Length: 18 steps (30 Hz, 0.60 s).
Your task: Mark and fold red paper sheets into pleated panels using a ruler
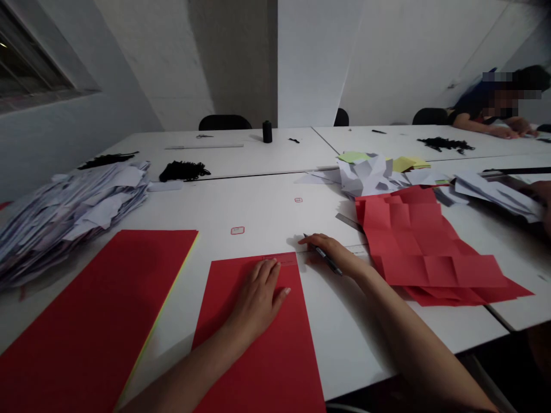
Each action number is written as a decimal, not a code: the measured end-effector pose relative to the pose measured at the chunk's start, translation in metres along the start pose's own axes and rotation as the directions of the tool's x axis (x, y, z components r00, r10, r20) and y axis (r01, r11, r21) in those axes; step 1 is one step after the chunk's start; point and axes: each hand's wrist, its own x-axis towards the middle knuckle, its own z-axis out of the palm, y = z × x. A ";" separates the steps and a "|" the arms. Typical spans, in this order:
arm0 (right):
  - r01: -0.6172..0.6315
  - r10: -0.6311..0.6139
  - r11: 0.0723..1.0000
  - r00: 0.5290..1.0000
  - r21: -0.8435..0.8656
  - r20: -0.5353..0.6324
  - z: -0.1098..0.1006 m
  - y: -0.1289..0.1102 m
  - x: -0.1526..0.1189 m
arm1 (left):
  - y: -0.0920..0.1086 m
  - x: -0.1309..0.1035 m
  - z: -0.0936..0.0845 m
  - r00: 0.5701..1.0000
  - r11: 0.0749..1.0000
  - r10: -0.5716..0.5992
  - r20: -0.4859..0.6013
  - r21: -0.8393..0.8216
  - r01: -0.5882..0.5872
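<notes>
Paper (pixel 282 344), red and flat on the table (pixel 267 209), lies at six o'clock, its long axis running from twelve to six. The left hand (pixel 258 292) rests palm down on it, fingers straight and unclenched, pointing to about one o'clock. Just beyond the paper's one o'clock corner, the right hand (pixel 338 250) grips a pen (pixel 329 261) in bent fingers; its slim end points between ten and eleven, the thicker end towards four. A red stack (pixel 103 298) sits at nine o'clock from the paper, creased sheets (pixel 422 241) at two.

The red sheet (pixel 282 344) looks smooth, matt paper — the tabletop (pixel 262 201) smooth too.
</notes>
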 end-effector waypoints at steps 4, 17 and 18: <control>-0.039 0.040 0.999 0.998 0.016 -0.048 -0.001 -0.003 0.000 | 0.002 0.000 -0.001 1.000 1.000 -0.013 0.029 0.020 0.012; -0.016 0.034 0.947 0.998 0.322 -0.049 0.057 -0.034 0.073 | 0.003 -0.003 0.005 0.999 1.000 -0.016 -0.029 0.018 0.016; -0.028 0.046 0.950 0.998 0.311 -0.050 0.063 -0.034 0.078 | 0.003 -0.003 0.005 0.999 1.000 -0.014 -0.039 0.013 0.014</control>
